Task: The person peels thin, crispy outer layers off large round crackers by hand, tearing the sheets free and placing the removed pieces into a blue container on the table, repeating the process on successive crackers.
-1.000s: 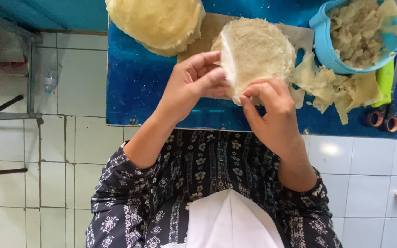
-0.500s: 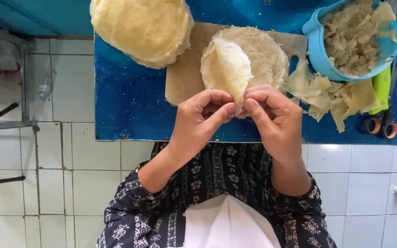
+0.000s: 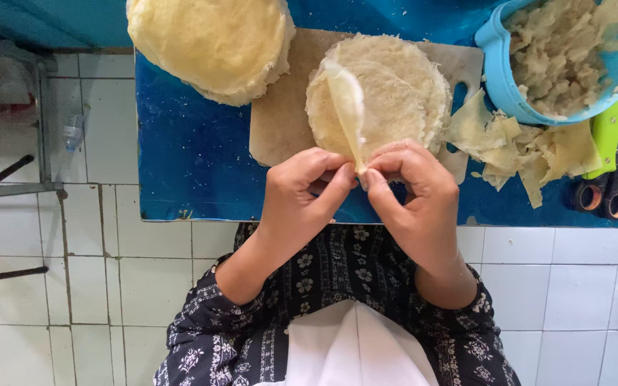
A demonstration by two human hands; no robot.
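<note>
Fingertips of the left hand (image 3: 302,196) and right hand (image 3: 413,200) meet, pinched together on the lower edge of a thin pale wrapper sheet (image 3: 347,107). The sheet stands on edge, rising toward 12 o'clock from the pinch, over a stack of wrappers (image 3: 395,93) on a cutting board (image 3: 280,121). At 2 o'clock, a blue bowl (image 3: 498,68) of scraps.

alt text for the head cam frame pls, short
Both hands, left hand and right hand, pinch the near edge of a thin pale wrapper sheet, lifting it off a round stack on a cutting board. Around it on the blue table: another stack, a blue bowl of scraps, scissors.
</note>
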